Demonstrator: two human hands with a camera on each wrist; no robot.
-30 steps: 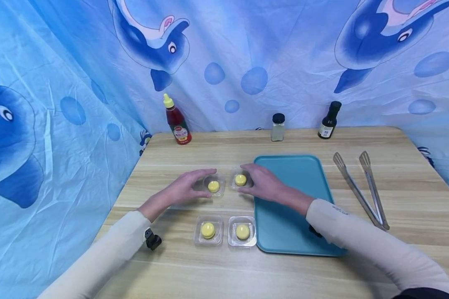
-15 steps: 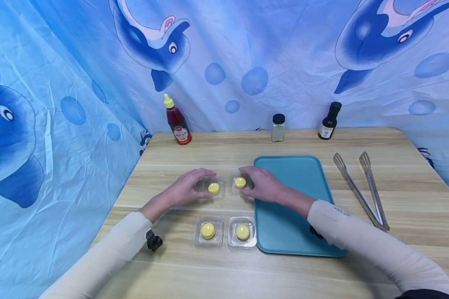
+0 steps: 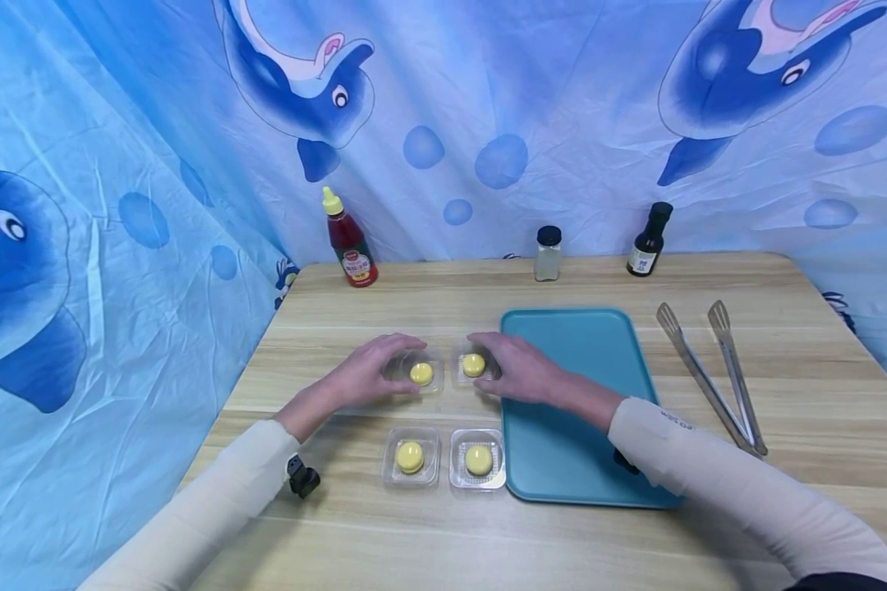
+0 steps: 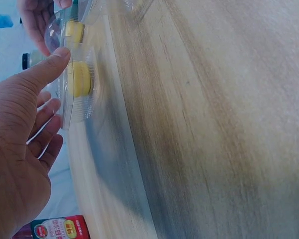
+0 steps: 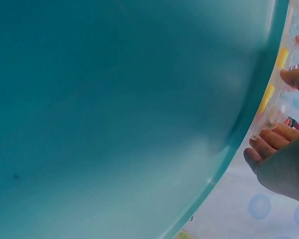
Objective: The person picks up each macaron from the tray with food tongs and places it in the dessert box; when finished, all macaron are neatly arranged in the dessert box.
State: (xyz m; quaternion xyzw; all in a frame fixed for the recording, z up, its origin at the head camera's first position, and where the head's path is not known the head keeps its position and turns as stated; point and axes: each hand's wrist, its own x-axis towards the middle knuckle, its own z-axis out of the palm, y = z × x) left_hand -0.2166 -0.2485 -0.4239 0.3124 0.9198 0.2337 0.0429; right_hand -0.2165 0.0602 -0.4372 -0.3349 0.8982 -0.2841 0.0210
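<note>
In the head view, my left hand [image 3: 373, 369] spans a small clear plastic box [image 3: 434, 379] holding a yellow macaron [image 3: 421, 374]. Its thumb [image 4: 57, 57] lies on the box's rim in the left wrist view, with fingers at the far side. Beside it, my right hand [image 3: 513, 367] holds a second clear box [image 3: 461, 377] by its right side, thumb near and fingers far; a yellow macaron [image 3: 473, 365] sits inside. Clear domed plastic shows above this box in the left wrist view. Nearer me stand two more clear boxes, left [image 3: 411, 480] and right [image 3: 477, 483], each with one macaron.
A teal tray [image 3: 576, 460] lies right of the boxes, under my right forearm. Metal tongs [image 3: 710, 382] lie farther right. Along the back stand a red sauce bottle [image 3: 355, 258], a black-capped jar [image 3: 548, 256] and a dark bottle [image 3: 646, 242] on the wooden table [image 3: 340, 542].
My right hand and its box have come slightly nearer to me, about level with the left box. The left hand and its box have shifted only a little.
</note>
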